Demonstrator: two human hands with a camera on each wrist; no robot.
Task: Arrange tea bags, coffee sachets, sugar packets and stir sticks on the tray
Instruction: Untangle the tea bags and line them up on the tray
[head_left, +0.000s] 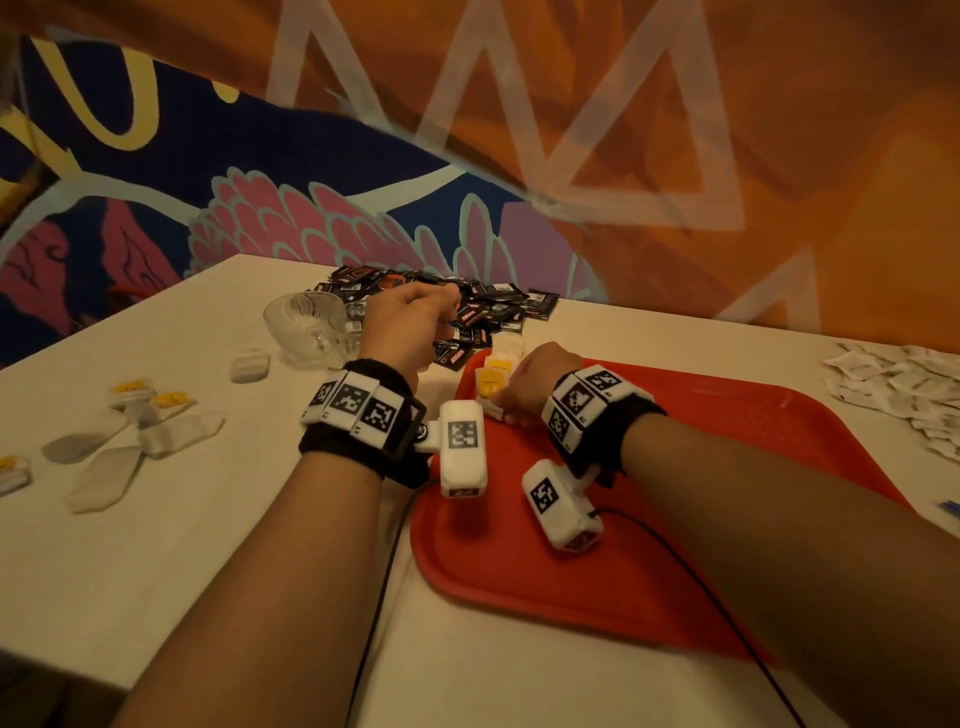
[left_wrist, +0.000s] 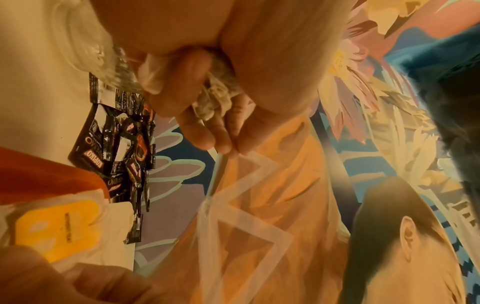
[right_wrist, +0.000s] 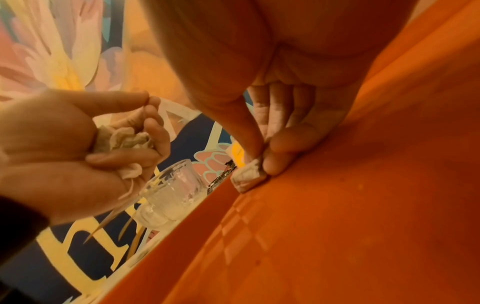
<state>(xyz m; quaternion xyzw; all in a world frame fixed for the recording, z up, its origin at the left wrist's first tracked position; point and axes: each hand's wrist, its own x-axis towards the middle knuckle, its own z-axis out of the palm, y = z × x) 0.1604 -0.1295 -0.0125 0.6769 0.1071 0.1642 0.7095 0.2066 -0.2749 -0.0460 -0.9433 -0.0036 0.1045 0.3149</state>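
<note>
A: From the head view, what is in the left hand (head_left: 410, 322)?
B: Hard to tell there; its back hides the fingers, above the pile of dark coffee sachets (head_left: 483, 312). The wrist views show it curled round crumpled white tea bags (right_wrist: 122, 139).
A: And the right hand (head_left: 530, 384)?
B: It sits at the far left corner of the red tray (head_left: 727, 415). Only the right wrist view shows thumb and fingers pinching a small white tea bag (right_wrist: 248, 178) against the tray floor.
A: Anything else there?
B: Yellow-tagged bags (head_left: 493, 376) lie just beyond it on the tray. A glass cup (head_left: 311, 322) lies tipped beside the sachets, white sugar packets (head_left: 904, 384) run off the right edge, more tea bags (head_left: 135, 431) lie on the table to the left, and I see no stir sticks clearly
</note>
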